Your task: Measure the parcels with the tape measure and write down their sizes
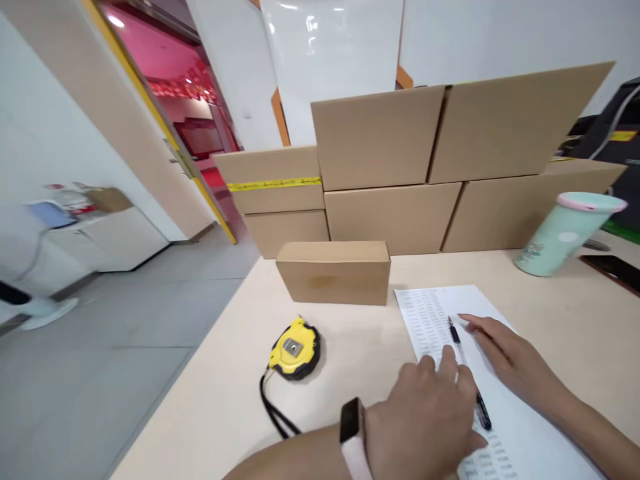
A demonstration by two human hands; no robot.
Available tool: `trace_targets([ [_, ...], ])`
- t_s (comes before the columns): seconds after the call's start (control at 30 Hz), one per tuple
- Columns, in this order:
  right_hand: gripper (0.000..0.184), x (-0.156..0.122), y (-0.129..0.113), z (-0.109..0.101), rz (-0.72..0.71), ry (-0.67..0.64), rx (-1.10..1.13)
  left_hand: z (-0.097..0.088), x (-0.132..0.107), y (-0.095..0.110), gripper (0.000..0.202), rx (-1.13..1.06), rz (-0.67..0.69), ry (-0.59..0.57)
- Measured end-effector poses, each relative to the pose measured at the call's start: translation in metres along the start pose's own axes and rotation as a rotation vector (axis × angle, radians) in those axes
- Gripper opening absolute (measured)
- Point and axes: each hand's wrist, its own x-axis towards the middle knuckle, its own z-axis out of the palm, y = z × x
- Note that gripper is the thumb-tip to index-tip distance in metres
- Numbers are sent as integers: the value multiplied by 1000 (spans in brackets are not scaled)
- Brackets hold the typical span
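at the bottom of the frame, right of centre, a left hand (423, 410) with its back up and fingers half bent over the pen (483, 403); hard to tell from this side whether gripping it or only covering its middle. around that wrist, a pale pink wristband (353, 430) with a dark screen. at the lower right, a right hand (515, 357) over the printed paper (505, 413), fingers close together and loosely stretched, index fingertip near the pen's upper end, nothing seen in its hold, underside hidden. under both hands, the same paper, aslant, with columns of print too small to read; on it the pen, slanting from upper left down to lower right.

left of the hands, on the pale table (360, 347), a yellow and black tape measure (294, 348) with a black strap (273, 410) trailing toward the bottom edge. just beyond, near the centre, a small carton (334, 272). at the right edge, a dark phone (615, 270); just left of it, a tilted-looking mint cup (567, 233) with a pink rim. across the upper middle and right, stacked cartons (393, 217), with a yellow strip (275, 185) across the left one. at far left, a low white cabinet (107, 237); at upper left, a yellow-edged door (160, 120).
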Motion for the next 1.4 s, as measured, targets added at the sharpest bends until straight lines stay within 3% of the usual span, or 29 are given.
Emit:
trace_targets([
  [0.1, 37, -2, 2, -1, 115, -6, 21, -20, -34, -36, 47, -20, -156, 88],
  [0.2, 42, -4, 3, -4, 159, 28, 17, -20, -75, -79, 48, 19, -420, 182],
  [0.27, 46, -3, 1, -6, 127, 96, -23, -12, -100, -102, 61, -20, -599, 227],
  [0.37, 54, 9, -16, -7, -44, 168, -122, 2, -123, -120, 78, -217, -770, 284],
  [0.53, 60, 56, -87, -6, -390, 89, -257, 15, -129, -122, 72, -393, -805, 387],
  [0.63, 60, 97, -134, 7, -540, 86, -344, 16, -132, -124, 67, -545, -814, 508],
  [0.73, 64, 139, -164, 28, -591, 98, -427, 10, -140, -132, 62, -787, -834, 657],
  [0.83, 62, 165, -177, 45, -529, 46, -442, 1, -150, -142, 58, -1088, -864, 851],
  [0.97, 52, 151, -180, 52, -531, 63, -410, -14, -164, -154, 61, -1450, -874, 1127],
  [1.1, 57, 91, -170, 57, -728, 190, -354, -29, -183, -161, 53, -1714, -791, 1289],
  [1.2, 53, 45, -156, 65, -840, 236, -326, -39, -190, -162, 49, -1932, -633, 1265],
  [1.27, 47, 23, -152, 66, -867, 172, -241, -45, -187, -159, 48, -1966, -567, 1139],
  [1.33, 40, 12, -159, 62, -740, 13, -49, -49, -176, -153, 49, -1946, -539, 926],
  [1.4, 33, 9, -176, 52, -425, -163, 252, -52, -161, -144, 52, -1935, -504, 671],
])
